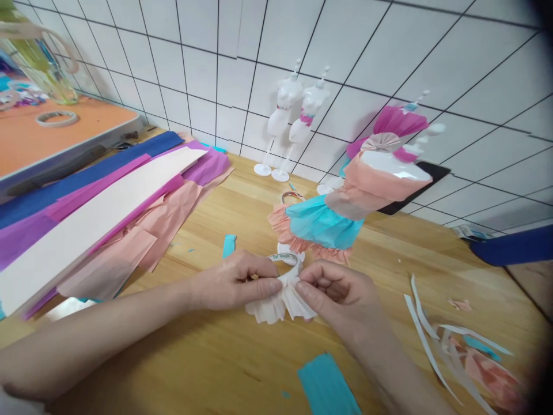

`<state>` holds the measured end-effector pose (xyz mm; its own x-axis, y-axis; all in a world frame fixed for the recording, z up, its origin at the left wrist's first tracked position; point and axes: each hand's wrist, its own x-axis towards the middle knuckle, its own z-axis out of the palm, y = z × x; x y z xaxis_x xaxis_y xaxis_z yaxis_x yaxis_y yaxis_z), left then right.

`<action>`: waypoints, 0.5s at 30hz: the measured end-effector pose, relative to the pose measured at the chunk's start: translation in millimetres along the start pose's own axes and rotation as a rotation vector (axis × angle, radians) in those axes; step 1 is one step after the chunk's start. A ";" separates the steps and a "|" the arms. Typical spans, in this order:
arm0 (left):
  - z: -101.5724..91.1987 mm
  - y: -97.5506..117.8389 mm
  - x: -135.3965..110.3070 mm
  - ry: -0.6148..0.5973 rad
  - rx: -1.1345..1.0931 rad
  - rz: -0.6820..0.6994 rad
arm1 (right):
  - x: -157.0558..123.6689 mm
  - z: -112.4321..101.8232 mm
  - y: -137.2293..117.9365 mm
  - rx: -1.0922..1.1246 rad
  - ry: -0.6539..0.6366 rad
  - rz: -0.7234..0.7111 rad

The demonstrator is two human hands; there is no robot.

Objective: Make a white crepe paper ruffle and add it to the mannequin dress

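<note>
Between my two hands is a pleated strip of white crepe paper (268,308), its ruffled edge fanning downward. My left hand (244,279) pinches it between thumb and forefinger. On the other side, my right hand (334,291) pinches the strip near a roll of tape (298,264), whose ring rises just behind the fingers. Whether the tape is stuck to the paper, I cannot tell. Beyond my hands stands a small mannequin (391,164) in a peach top and a turquoise skirt (326,222) with a ruffled peach hem.
Coloured crepe sheets (129,202) spread across the left. Bare white mannequins (287,104) stand by the tiled wall, with a magenta-dressed one (400,121) farther right. A turquoise paper piece (328,386) lies near the front; paper strips and scraps (488,369) lie at right. An orange board (99,128) holds another tape roll.
</note>
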<state>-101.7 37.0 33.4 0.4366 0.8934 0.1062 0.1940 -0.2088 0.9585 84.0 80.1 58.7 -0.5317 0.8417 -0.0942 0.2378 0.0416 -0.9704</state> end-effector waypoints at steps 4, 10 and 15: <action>-1.6 -0.6 -1.6 -0.001 -0.056 -0.026 | -2.0 -1.3 -2.4 -0.071 0.032 -0.043; 0.2 -2.6 -1.6 0.012 -0.015 0.010 | -5.4 -1.0 -1.0 -0.262 0.094 -0.204; 1.6 -2.3 -2.4 0.023 0.042 0.064 | -4.6 -0.2 1.7 -0.359 0.104 -0.282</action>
<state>-101.8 34.7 30.5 0.4294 0.8864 0.1730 0.2038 -0.2818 0.9376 87.0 76.5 57.5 -0.5361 0.8195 0.2026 0.3721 0.4448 -0.8147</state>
